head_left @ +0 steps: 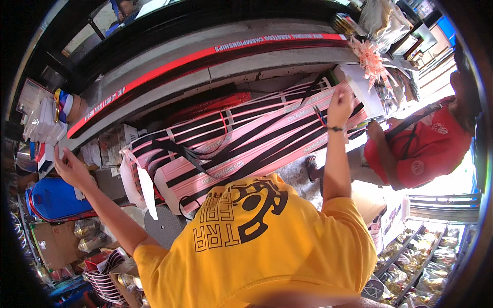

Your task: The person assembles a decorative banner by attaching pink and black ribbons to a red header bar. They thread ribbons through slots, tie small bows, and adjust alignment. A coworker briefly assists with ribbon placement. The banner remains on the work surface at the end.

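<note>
My left hand [73, 168] is raised at the far left with its fingers apart, holding nothing, close to a stack of white boxes [47, 122]. My right hand [340, 107], a dark bracelet on its wrist, is over the right end of some long pink printed strips [267, 136]. Its fingers look stretched out but are slightly blurred, and I see nothing in them. Black ribbons [192, 154] lie lengthwise and loosely across the pink strips. Beyond them, a long red printed ribbon [205, 53] stretches along a grey ledge [154, 57].
A person in a red shirt [436, 143] stands at the right. A peach ribbon bow [371, 59] hangs at the ledge's right end. On the left are a blue container [59, 197] and a cardboard box [54, 244]. Bagged items [429, 256] fill racks at the lower right.
</note>
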A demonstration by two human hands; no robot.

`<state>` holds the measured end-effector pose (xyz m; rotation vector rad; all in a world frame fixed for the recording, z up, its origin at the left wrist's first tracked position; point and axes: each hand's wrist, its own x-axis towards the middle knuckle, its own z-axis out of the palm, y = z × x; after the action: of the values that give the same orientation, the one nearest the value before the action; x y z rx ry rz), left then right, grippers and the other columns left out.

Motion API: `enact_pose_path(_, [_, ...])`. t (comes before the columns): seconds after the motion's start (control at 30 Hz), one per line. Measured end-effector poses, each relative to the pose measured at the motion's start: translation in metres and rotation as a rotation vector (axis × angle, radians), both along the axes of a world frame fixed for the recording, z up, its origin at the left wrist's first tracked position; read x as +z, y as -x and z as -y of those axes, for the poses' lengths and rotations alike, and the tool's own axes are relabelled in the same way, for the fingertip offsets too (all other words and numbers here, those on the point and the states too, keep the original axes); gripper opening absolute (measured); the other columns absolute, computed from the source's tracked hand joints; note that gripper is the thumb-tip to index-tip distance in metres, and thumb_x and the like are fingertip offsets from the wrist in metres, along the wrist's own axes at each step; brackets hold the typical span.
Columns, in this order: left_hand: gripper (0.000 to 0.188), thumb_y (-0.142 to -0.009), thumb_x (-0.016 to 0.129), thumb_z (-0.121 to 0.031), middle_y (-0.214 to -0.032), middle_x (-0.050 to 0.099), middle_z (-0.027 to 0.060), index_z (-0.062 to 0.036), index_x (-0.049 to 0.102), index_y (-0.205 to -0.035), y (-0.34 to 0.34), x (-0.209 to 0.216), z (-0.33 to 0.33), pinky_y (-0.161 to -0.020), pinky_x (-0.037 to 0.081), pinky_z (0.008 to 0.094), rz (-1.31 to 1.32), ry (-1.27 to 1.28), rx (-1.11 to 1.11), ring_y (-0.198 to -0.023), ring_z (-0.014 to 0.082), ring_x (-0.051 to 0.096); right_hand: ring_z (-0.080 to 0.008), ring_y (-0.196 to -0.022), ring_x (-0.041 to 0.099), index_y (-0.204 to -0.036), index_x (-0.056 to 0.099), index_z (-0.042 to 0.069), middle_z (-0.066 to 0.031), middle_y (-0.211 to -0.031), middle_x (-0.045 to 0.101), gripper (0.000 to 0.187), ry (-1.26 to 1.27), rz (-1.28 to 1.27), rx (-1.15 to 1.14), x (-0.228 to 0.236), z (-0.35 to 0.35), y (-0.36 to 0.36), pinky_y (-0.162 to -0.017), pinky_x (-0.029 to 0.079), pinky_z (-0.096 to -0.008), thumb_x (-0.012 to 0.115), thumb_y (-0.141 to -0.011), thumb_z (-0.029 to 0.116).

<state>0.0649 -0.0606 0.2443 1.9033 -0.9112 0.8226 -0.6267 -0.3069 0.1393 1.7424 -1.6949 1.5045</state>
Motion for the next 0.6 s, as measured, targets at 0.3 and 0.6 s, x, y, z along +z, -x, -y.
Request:
enact_pose_path(0.3, [0.027,-0.083,0.067,-0.005,-0.107,0.063,0.0125,-0.0051,0.063,-0.11,0.234,-0.142,0.007,-0.085,0.049,0.0368,-0.449,-0.35,-0.642,-0.1,0.0282,0.059,-0.026,-0.075,0.061,-0.094,0.065,0.006,-0.0105,-0.09,0.065,0.015,-0.579,0.276,0.329,-0.164,-0.13,-0.082,-0.067,0.051,-0.0342,0.062,-0.081,-0.001])
enact_pose_path(0.6, [0.032,-0.078,0.068,-0.006,-0.117,0.057,0.013,-0.0077,0.064,-0.109,0.259,-0.212,-0.01,-0.096,0.042,0.0458,-0.348,-0.76,-0.98,-0.114,0.0342,0.052,-0.0356,-0.101,0.062,-0.095,0.065,0.007,-0.0144,-0.112,0.065,0.031,-0.647,0.012,0.924,-0.142,-0.155,-0.161,-0.084,0.053,-0.041,0.049,-0.073,-0.007])
